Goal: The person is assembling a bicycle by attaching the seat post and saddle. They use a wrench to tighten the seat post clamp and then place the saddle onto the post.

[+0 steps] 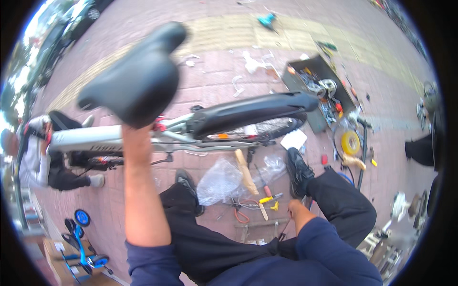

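Observation:
A black bicycle saddle rises large and blurred at the upper left, on a white bicycle frame. My left arm reaches up to it, and my left hand is at the frame just under the saddle, its fingers hidden. To the right of the saddle, the black rear mudguard extends over the wheel. My right hand is low between my knees, fingers curled closed. A thin dark piece shows below it, too small to name. Near this hand lie a yellow-handled tool and a red-handled screwdriver.
A grey toolbox full of tools stands at right, near a yellow tape roll and a black bar. Clear plastic wrap lies between my feet. Another person crouches at the bicycle's far left. A blue child's tricycle stands lower left.

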{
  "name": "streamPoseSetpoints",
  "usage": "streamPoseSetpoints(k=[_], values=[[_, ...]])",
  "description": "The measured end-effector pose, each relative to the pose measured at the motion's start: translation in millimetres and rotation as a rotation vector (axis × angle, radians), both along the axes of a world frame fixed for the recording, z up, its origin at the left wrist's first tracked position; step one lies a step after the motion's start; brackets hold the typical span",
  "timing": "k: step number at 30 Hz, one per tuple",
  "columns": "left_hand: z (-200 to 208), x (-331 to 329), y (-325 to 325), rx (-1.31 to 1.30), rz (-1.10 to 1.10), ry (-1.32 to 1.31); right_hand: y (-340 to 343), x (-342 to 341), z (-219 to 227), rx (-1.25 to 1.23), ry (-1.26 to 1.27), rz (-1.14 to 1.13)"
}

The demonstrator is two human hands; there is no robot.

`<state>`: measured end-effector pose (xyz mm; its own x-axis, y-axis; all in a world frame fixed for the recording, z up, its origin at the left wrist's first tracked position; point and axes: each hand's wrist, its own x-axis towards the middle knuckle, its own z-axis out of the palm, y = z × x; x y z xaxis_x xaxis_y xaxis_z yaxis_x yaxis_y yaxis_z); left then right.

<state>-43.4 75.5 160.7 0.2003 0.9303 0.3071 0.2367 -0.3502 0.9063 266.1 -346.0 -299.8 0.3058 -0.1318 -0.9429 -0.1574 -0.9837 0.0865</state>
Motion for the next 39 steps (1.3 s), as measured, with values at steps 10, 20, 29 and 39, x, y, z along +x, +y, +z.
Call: streamPoseSetpoints(k=[10,20,29,39], values=[[17.4,17.4,-4.7,-0.179,-0.389,-0.662,96.5,-65.1,322.3,0.551,0.317,0.164],[23.1,-1.9,-24.2,-0.232,-0.408,-0.551,200.2,-88.9,486.6,1.454,-0.567,0.852],[31.7,-13.0,-32.4,-0.233,-0.423,-0.454,223.3,-81.9,519.3,1.498,-0.712,0.942],[31.9,-19.8,-25.3,-0.222,-0.450,-0.741,239.3,-74.3,546.5,1.368,-0.847,1.098]])
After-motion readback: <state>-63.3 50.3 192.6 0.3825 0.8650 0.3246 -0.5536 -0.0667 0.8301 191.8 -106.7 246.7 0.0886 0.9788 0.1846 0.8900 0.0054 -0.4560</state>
